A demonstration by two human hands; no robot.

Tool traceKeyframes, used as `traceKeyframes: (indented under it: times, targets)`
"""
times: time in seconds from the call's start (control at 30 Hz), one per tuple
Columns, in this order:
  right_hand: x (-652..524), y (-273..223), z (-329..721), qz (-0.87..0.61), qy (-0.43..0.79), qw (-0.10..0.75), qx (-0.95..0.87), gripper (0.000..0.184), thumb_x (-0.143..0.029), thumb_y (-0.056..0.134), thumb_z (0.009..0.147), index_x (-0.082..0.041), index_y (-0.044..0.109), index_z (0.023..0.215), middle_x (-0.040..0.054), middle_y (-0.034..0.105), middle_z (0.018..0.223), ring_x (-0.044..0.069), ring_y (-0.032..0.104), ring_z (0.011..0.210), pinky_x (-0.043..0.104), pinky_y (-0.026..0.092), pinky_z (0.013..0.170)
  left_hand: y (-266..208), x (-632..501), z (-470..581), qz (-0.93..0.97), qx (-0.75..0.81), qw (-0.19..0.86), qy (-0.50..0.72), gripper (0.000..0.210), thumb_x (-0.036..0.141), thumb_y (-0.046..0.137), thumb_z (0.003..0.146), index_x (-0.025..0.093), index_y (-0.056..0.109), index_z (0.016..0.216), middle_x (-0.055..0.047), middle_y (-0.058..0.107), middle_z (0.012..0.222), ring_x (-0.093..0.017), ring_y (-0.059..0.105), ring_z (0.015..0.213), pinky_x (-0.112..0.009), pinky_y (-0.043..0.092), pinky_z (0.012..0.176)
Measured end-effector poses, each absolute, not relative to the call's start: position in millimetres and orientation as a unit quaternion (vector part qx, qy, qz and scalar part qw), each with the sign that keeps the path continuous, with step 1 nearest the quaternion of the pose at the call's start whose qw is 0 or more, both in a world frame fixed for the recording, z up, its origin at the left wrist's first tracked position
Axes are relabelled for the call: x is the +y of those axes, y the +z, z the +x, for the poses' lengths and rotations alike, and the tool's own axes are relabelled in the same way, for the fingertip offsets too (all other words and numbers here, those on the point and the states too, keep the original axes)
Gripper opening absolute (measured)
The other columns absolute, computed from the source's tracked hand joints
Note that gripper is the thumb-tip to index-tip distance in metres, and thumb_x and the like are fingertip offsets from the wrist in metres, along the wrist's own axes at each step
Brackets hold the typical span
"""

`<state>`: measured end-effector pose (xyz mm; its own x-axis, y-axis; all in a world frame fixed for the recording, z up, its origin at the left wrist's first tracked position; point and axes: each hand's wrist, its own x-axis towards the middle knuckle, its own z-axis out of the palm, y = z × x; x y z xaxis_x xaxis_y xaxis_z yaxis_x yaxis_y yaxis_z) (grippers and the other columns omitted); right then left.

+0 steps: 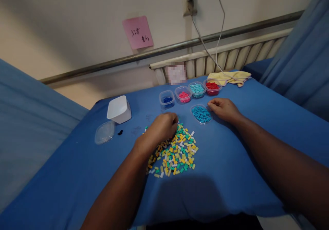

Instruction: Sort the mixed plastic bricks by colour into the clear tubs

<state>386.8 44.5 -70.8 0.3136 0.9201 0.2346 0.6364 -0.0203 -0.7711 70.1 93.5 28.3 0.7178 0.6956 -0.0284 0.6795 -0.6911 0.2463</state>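
Observation:
A pile of small plastic bricks [177, 154] in yellow, green, white and orange is spread over the blue-covered surface. Curled down onto the pile's far left part is my left hand [164, 125]; its fingertips are mostly hidden, and so is anything they hold. My right hand [223, 108] rests just right of a shallow clear tub of blue bricks [202, 114], its fingers closed together near the rim. Behind stand clear tubs with dark blue bricks [168, 101], pink bricks [184, 97], light turquoise bricks [197, 88] and red bricks [212, 87].
At the left are a white box [119, 109], a clear lid [105, 132] and a small black item [120, 132]. A yellow cloth [228, 77] lies at the back right, with a white cable [205, 48] running above it. Blue curtains [303, 51] hang at both sides.

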Motion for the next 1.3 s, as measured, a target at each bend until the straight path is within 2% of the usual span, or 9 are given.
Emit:
traceKeyframes:
  times: [0.13, 0.27, 0.4, 0.47, 0.57, 0.7, 0.93, 1.1, 1.3]
  targets:
    - [44.6, -70.0, 387.2, -0.686, 0.178, 0.425, -0.564, 0.031, -0.049, 0.063, 0.095, -0.022, 0.078, 0.088, 0.0043, 0.08, 0.084, 0.022, 0.069, 0.077, 0.033, 0.05, 0.071, 29.7, 90.8, 117.2, 0.915, 0.34, 0.206, 0.066, 0.018, 0.016, 0.065, 0.087, 0.021, 0.077, 0.1, -0.003, 0.079, 0.096, -0.02, 0.07, 0.085, -0.03, 0.051, 0.076]
    - [44.8, -69.3, 387.6, -0.661, 0.205, 0.441, -0.571, 0.033, -0.051, 0.064, 0.094, -0.021, 0.078, 0.09, 0.0056, 0.08, 0.086, 0.023, 0.07, 0.079, 0.035, 0.053, 0.075, 20.7, 92.0, 162.1, 0.922, 0.307, 0.229, 0.062, 0.021, 0.013, 0.064, 0.088, 0.02, 0.077, 0.104, -0.003, 0.08, 0.099, -0.021, 0.072, 0.09, -0.03, 0.055, 0.079]
    - [41.5, -64.9, 394.1, -0.625, 0.264, 0.448, -0.583, 0.043, -0.059, 0.067, 0.092, -0.02, 0.08, 0.103, 0.0076, 0.082, 0.095, 0.024, 0.072, 0.084, 0.036, 0.059, 0.079, 17.0, 98.5, 169.1, 0.914, 0.316, 0.223, 0.124, 0.026, 0.014, 0.065, 0.093, 0.017, 0.077, 0.116, -0.007, 0.08, 0.112, -0.022, 0.073, 0.099, -0.033, 0.058, 0.093]
    - [37.0, -60.7, 400.1, -0.592, 0.326, 0.442, -0.59, 0.054, -0.061, 0.076, 0.086, -0.02, 0.08, 0.12, 0.0094, 0.082, 0.11, 0.025, 0.074, 0.092, 0.039, 0.061, 0.085, 20.4, 102.8, 155.0, 0.904, 0.327, 0.213, 0.176, 0.026, 0.017, 0.065, 0.096, 0.016, 0.078, 0.119, -0.009, 0.08, 0.116, -0.023, 0.073, 0.103, -0.034, 0.057, 0.098]
    - [28.0, -54.4, 406.7, -0.56, 0.376, 0.407, -0.616, 0.084, -0.056, 0.091, 0.073, -0.023, 0.07, 0.147, 0.0128, 0.077, 0.133, 0.029, 0.074, 0.109, 0.045, 0.061, 0.097, 28.7, 109.2, 117.8, 0.879, 0.362, 0.201, 0.234, 0.027, 0.02, 0.066, 0.097, 0.017, 0.079, 0.12, -0.008, 0.08, 0.117, -0.022, 0.073, 0.104, -0.034, 0.057, 0.099]
    - [19.9, -52.8, 404.8, -0.59, 0.313, 0.332, -0.666, 0.102, -0.059, 0.096, 0.068, -0.027, 0.062, 0.158, 0.0132, 0.075, 0.133, 0.035, 0.071, 0.124, 0.052, 0.057, 0.108, 32.1, 117.3, 59.1, 0.811, 0.452, 0.223, 0.297, 0.029, 0.031, 0.065, 0.098, 0.017, 0.08, 0.118, -0.008, 0.081, 0.11, -0.023, 0.074, 0.097, -0.034, 0.057, 0.091]
    - [21.1, -61.4, 399.5, -0.62, 0.275, 0.314, -0.664, 0.086, -0.063, 0.087, 0.075, -0.028, 0.067, 0.151, 0.0117, 0.076, 0.129, 0.036, 0.072, 0.12, 0.05, 0.06, 0.102, 14.3, 125.6, 4.0, 0.761, 0.536, 0.213, 0.299, 0.035, 0.032, 0.062, 0.098, 0.013, 0.08, 0.123, -0.011, 0.082, 0.116, -0.026, 0.075, 0.105, -0.037, 0.058, 0.098]
    - [19.5, -66.6, 399.9, -0.613, 0.266, 0.345, -0.659, 0.07, -0.06, 0.081, 0.081, -0.026, 0.074, 0.142, 0.0121, 0.077, 0.13, 0.035, 0.072, 0.12, 0.047, 0.061, 0.095, 12.4, 119.5, 0.8, 0.831, 0.5, 0.162, 0.184, 0.033, 0.024, 0.06, 0.1, 0.019, 0.081, 0.125, -0.01, 0.08, 0.124, -0.025, 0.074, 0.113, -0.036, 0.056, 0.105]
    - [16.3, -67.6, 398.1, -0.629, 0.284, 0.374, -0.62, 0.069, -0.067, 0.075, 0.086, -0.021, 0.075, 0.138, 0.012, 0.08, 0.116, 0.029, 0.074, 0.093, 0.044, 0.062, 0.082, 17.0, 103.7, 16.3, 0.913, 0.399, 0.077, 0.021, 0.041, 0.021, 0.052, 0.104, 0.023, 0.079, 0.136, -0.012, 0.077, 0.127, -0.027, 0.072, 0.115, -0.038, 0.055, 0.103]
